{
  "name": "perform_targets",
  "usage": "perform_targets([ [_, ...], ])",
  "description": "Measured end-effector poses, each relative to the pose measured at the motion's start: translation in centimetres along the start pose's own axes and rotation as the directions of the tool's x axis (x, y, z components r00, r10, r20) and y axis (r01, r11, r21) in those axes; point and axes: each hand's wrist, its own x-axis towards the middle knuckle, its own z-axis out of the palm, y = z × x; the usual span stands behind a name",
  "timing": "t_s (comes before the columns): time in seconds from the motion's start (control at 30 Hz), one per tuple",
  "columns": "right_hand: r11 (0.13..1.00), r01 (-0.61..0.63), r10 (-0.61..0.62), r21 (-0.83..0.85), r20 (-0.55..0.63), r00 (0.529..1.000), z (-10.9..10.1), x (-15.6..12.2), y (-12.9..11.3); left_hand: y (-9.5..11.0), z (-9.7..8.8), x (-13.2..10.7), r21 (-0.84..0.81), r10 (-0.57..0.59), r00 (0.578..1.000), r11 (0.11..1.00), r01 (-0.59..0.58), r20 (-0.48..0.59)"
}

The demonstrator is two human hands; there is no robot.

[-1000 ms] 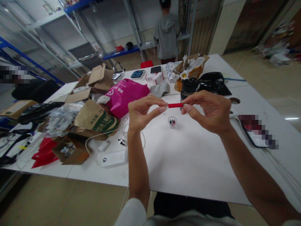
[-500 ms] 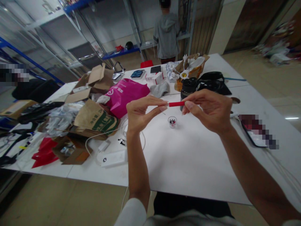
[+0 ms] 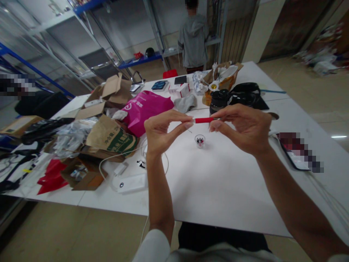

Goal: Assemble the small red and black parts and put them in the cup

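Both my hands are raised over the white table (image 3: 218,189). Between them I hold a short red tube (image 3: 204,120) level. My left hand (image 3: 160,133) pinches its left end with thumb and forefinger. My right hand (image 3: 244,127) pinches its right end, the other fingers curled. Directly below the tube, a small clear cup (image 3: 200,140) with tiny dark and red bits stands on the table.
A pink bag (image 3: 144,109), brown paper bags and open cardboard boxes (image 3: 109,136) crowd the left side. A white power bank (image 3: 132,183) with a cable lies near the front edge. Black camera gear (image 3: 234,96) sits behind; a phone (image 3: 297,156) lies right. A person (image 3: 193,38) stands beyond the table.
The tube has stayed nearly in place. My right fingers have shifted their pinch slightly along its right end, and my left hand has drifted a little left.
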Motion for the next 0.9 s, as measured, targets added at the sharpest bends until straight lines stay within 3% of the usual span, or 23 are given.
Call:
perform_targets([
  [0.5, 0.999, -0.031, 0.032, 0.014, -0.051, 0.998, 0.4, 0.2, -0.4, 0.9, 0.4, 0.1, 0.045, 0.035, 0.999, 0.998, -0.035, 0.008],
  [0.7, 1.000, -0.024, 0.023, -0.004, -0.049, 0.999, 0.3, 0.3, -0.1, 1.0, 0.6, 0.2, 0.074, 0.135, 0.990, 0.988, -0.138, 0.041],
  [0.9, 0.999, -0.030, 0.030, -0.023, -0.011, 0.999, 0.1, 0.4, -0.3, 1.1, 0.7, 0.1, 0.082, 0.091, 0.995, 0.992, -0.094, 0.036],
])
